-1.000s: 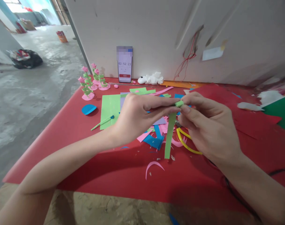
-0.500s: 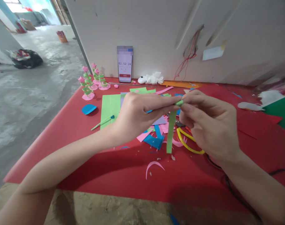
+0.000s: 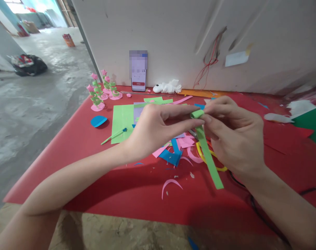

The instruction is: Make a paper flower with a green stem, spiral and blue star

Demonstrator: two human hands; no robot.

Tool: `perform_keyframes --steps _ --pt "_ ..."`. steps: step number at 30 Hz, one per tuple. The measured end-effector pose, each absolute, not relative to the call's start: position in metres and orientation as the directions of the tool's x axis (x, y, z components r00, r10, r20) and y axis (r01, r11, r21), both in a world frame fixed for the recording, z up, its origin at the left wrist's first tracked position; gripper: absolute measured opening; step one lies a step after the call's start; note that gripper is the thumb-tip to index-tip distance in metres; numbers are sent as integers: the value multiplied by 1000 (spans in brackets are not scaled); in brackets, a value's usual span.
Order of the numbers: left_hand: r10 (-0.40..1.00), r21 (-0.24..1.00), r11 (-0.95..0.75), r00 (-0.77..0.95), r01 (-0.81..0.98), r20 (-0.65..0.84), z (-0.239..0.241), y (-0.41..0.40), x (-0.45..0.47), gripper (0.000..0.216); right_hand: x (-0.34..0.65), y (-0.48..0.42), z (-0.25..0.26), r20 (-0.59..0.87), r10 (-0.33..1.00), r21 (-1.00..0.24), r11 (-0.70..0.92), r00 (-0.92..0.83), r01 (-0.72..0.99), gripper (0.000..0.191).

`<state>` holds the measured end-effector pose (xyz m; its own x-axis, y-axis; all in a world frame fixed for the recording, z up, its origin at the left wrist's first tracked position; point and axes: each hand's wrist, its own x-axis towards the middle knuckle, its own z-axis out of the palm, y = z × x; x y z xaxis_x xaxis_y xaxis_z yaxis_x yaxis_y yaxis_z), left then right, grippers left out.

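Both of my hands meet above the red table (image 3: pixel 100 187). My left hand (image 3: pixel 155 128) and my right hand (image 3: pixel 233 139) pinch the top end of a green paper strip (image 3: pixel 208 158), which is folded over at the fingertips. The loose tail of the strip slants down to the right, over yellow-handled scissors (image 3: pixel 207 158) and scraps of pink and blue paper (image 3: pixel 173 152) on the table.
A green paper sheet (image 3: pixel 121 121) and a thin green stick (image 3: pixel 113 136) lie left of my hands, with a blue paper piece (image 3: pixel 97 121) beyond. Pink-and-green paper flowers (image 3: pixel 100 91) stand at the back left. A phone (image 3: pixel 138 71) leans on the wall, next to crumpled tissue (image 3: pixel 169 86).
The strip's loose tail has swung from hanging straight down to slanting down to the right. My fingers have shifted on the folded end.
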<state>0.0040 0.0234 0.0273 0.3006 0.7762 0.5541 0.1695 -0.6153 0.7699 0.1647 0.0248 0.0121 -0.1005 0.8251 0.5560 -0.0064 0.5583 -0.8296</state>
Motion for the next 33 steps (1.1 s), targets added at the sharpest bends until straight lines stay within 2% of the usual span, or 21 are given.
perform_keyframes --steps 4,11,16,19,25,33 --pt "770 747 -631 282 210 572 27 24 2 16 164 27 11 595 797 -798 601 -101 39 14" --pt "665 622 -747 280 234 693 20 28 0 25 166 25 13 478 871 -870 487 -114 73 9" --pt "768 742 -635 277 217 577 25 25 2 26 168 24 14 508 849 -846 523 -143 101 6" --pt "792 783 -599 270 170 547 27 23 2 20 168 24 15 567 804 -801 589 -182 109 13" --pt "753 747 -650 250 139 609 29 23 1 13 169 22 18 627 751 -743 656 -205 132 19" --pt "752 766 -639 274 75 600 32 22 1 12 170 24 19 576 782 -803 595 -240 11 15"
